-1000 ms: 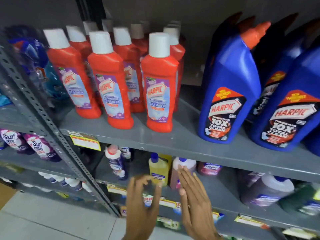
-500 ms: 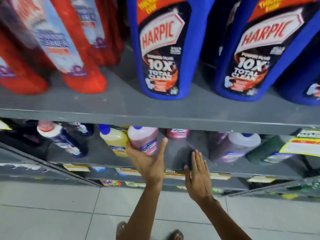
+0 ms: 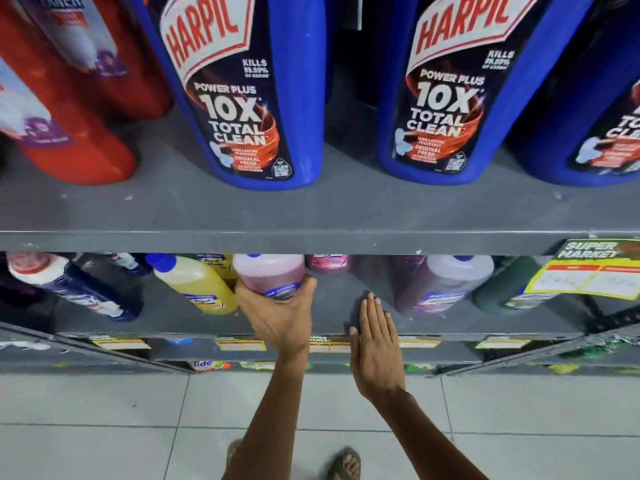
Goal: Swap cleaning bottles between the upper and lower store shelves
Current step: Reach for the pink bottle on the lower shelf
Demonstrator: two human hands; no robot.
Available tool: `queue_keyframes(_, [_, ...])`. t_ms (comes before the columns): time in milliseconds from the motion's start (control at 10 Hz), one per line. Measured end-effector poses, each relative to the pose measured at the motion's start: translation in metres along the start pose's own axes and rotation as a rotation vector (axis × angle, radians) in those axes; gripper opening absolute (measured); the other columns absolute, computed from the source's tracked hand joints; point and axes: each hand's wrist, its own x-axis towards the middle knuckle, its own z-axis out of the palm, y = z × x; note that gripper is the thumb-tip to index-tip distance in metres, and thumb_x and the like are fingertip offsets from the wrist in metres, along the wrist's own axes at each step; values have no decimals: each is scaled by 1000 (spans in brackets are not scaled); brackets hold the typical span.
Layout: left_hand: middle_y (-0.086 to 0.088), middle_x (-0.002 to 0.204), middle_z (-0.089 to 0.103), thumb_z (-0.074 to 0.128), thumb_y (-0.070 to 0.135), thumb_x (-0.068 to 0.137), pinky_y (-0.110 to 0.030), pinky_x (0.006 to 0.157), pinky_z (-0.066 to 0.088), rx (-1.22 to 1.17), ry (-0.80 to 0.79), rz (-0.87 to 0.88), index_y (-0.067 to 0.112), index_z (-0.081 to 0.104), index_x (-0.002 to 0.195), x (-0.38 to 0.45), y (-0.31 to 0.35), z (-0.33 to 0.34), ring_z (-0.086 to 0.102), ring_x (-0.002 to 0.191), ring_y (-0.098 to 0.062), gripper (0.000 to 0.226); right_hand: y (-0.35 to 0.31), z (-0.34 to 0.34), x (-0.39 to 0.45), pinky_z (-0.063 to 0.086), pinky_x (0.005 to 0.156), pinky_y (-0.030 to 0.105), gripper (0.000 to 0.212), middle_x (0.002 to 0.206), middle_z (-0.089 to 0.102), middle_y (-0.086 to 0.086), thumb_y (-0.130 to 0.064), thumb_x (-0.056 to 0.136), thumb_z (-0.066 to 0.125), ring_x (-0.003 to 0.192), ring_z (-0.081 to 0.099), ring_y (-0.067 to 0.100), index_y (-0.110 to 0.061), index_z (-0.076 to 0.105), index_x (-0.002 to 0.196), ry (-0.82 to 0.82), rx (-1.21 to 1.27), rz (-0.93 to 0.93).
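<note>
A pink bottle (image 3: 269,273) on the lower shelf (image 3: 332,306), untouched a second ago, is now grasped by the left hand (image 3: 280,315), the right hand (image 3: 375,337) held open beside it, beginning the swap.

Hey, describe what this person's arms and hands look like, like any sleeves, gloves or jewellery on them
Both arms are bare as far as the frame shows: no sleeves in view. The left hand and the right hand wear no gloves, and no rings, watch or bracelets show on fingers or wrists. Fingernails look short and unpainted.
</note>
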Motion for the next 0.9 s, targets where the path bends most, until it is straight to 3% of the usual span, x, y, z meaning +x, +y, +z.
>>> queue_keyframes(100, [-6, 125, 61, 98, 46, 49, -45, 85, 64, 42, -109, 43, 15, 49, 137, -20, 1, 0, 67, 108, -31, 106, -1, -1, 0, 18, 132, 43, 62, 175, 29, 15, -34, 113, 26, 164, 26, 30, 0, 32, 165, -6, -1, 1])
queue_keyframes(200, [1, 124, 60, 101, 49, 54, -27, 78, 63, 66, -256, 84, 18, 47, 139, -46, 3, 7, 67, 103, -16, 105, 5, -1, 1, 20, 132, 43, 60, 174, 32, 16, -29, 112, 29, 163, 28, 30, 1, 34, 164, 9, -8, -38])
queue_keyframes(300, [7, 121, 57, 103, 45, 57, -7, 77, 54, 59, -314, 82, 17, 46, 140, -56, 7, 13, 64, 98, -4, 104, 12, 0, 0, 19, 134, 43, 60, 175, 30, 15, -28, 112, 28, 164, 24, 30, 0, 33, 165, -18, -33, -74])
queue_keyframes(400, [9, 120, 55, 104, 42, 59, -1, 75, 46, 61, -333, 57, 15, 47, 140, -63, 14, 17, 63, 95, -3, 103, 20, 1, -1, 23, 135, 46, 59, 176, 26, 14, -28, 112, 32, 165, 22, 30, -2, 32, 165, -67, -84, -121])
queue_keyframes(600, [6, 127, 59, 102, 47, 60, -6, 77, 50, 80, -338, 72, 18, 44, 143, -62, 13, 16, 64, 107, -14, 106, 22, 4, 0, 24, 134, 46, 58, 176, 28, 13, -29, 113, 32, 165, 23, 30, -4, 32, 166, -73, -117, -100])
queue_keyframes(700, [8, 127, 57, 103, 46, 59, 0, 72, 48, 70, -343, 62, 18, 44, 144, -63, 13, 15, 63, 107, -12, 107, 25, 6, 0, 24, 134, 47, 59, 176, 26, 12, -30, 113, 35, 165, 21, 30, -5, 31, 166, -105, -139, -119])
queue_keyframes(800, [3, 131, 61, 101, 48, 63, -11, 81, 59, 100, -373, 76, 16, 44, 145, -60, 14, 14, 63, 108, -13, 105, 19, 0, 1, 25, 133, 48, 60, 176, 26, 12, -33, 113, 31, 165, 22, 30, -5, 31, 166, -177, -106, -104])
queue_keyframes(900, [-1, 135, 63, 98, 53, 65, -26, 87, 65, 83, -402, 71, 18, 43, 146, -58, 7, 7, 66, 111, -16, 104, 12, -5, 4, 21, 134, 45, 66, 176, 28, 10, -43, 113, 19, 165, 23, 29, -7, 33, 166, -134, 13, -40])
